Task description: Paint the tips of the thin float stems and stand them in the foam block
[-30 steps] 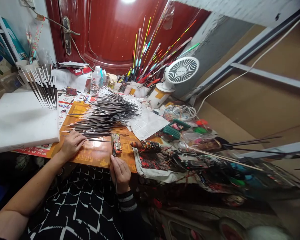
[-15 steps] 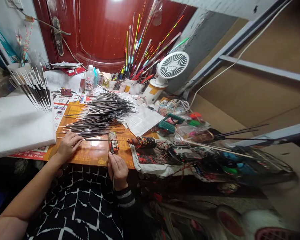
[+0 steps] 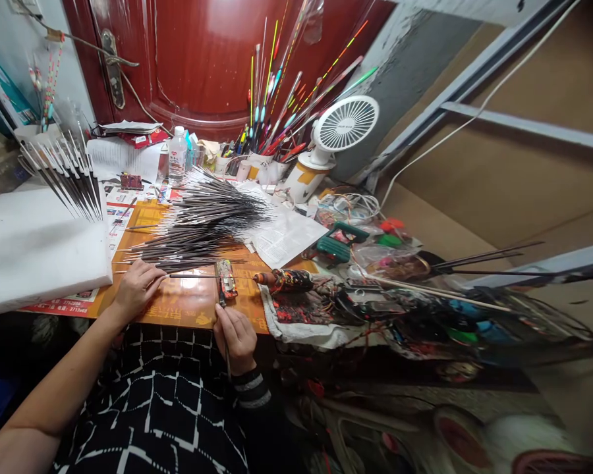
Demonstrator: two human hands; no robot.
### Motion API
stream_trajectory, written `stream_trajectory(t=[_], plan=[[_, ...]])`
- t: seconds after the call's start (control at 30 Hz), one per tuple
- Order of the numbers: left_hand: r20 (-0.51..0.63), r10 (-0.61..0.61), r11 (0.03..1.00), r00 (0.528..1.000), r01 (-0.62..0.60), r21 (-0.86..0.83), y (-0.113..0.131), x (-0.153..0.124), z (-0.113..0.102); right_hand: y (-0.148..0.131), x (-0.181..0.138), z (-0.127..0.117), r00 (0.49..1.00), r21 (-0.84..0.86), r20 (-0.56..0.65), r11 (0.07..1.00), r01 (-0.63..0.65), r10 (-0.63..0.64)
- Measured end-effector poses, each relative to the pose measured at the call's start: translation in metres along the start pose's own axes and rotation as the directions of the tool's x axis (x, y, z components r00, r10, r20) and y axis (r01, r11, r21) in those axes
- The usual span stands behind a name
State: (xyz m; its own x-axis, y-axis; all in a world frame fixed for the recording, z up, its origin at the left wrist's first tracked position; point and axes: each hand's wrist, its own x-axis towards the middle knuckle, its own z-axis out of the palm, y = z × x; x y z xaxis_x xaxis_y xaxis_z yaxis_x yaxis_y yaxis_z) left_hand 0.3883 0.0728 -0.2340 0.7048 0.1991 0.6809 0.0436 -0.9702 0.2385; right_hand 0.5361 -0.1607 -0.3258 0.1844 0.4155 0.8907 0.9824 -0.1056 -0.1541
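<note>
My left hand rests on the orange table mat, fingers pinched on a thin dark rod that lies across the mat. The rod passes over a small paint-spattered block. My right hand sits at the table's near edge just below that block, fingers closed on a slim brush-like stick pointing up at the block. A big heap of thin dark rods with white ends lies fanned out behind my left hand.
A white foam block at left has several dark rods stuck upright in it. Cups of coloured floats, a small white fan, a bottle and papers stand at the back. A paint-stained cloth and clutter fill the right.
The camera has shifted slightly, so the view sits a little differently. Both hands stay where they were, on the rod and the stick.
</note>
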Motion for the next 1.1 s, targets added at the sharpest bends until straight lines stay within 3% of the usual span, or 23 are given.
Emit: stream_trajectory(t=[1.1], plan=[[0.042, -0.057, 0.998, 0.998, 0.058, -0.033, -0.0012, -0.0009, 0.0003, -0.0035, 0.0047, -0.0019, 1.000, -0.026, 0.012, 1.000, -0.008, 0.008]])
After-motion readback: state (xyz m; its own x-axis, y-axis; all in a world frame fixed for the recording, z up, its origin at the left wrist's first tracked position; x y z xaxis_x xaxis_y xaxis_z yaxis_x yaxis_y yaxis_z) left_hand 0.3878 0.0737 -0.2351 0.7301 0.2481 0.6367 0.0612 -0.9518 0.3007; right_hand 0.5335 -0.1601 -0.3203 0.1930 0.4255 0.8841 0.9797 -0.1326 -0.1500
